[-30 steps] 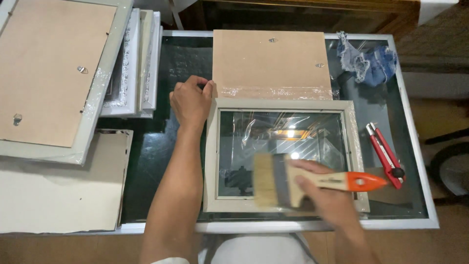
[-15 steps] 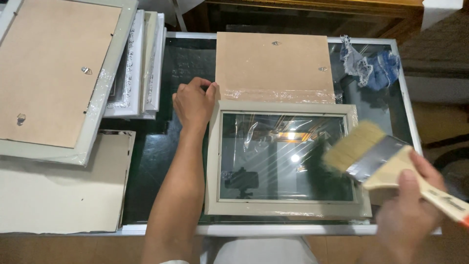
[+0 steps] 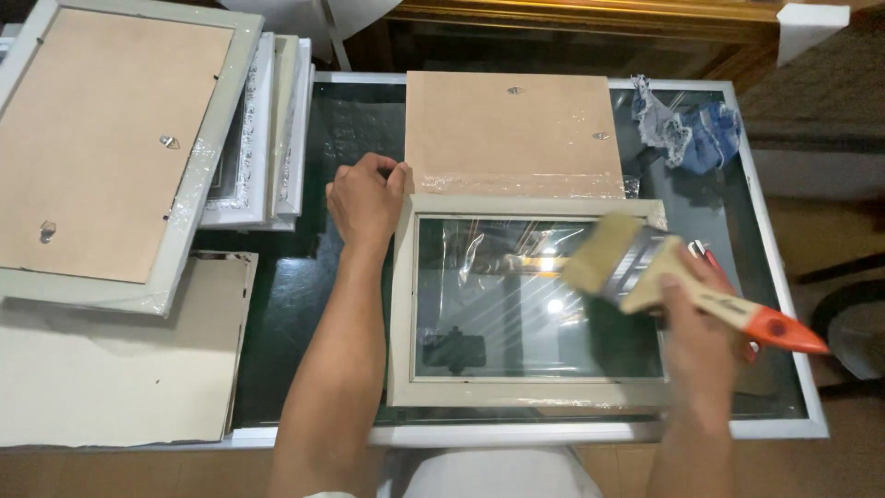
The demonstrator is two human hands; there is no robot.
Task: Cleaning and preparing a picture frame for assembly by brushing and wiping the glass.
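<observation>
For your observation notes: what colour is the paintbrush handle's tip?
Orange, on the paintbrush; head view.

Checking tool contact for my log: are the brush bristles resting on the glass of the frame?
No: the brush in the right hand is lifted above the frame, bristles blurred in the air.

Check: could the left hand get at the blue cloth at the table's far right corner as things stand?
Probably not easily: the left hand grips the frame corner, and the backing board lies between it and the blue cloth.
</observation>
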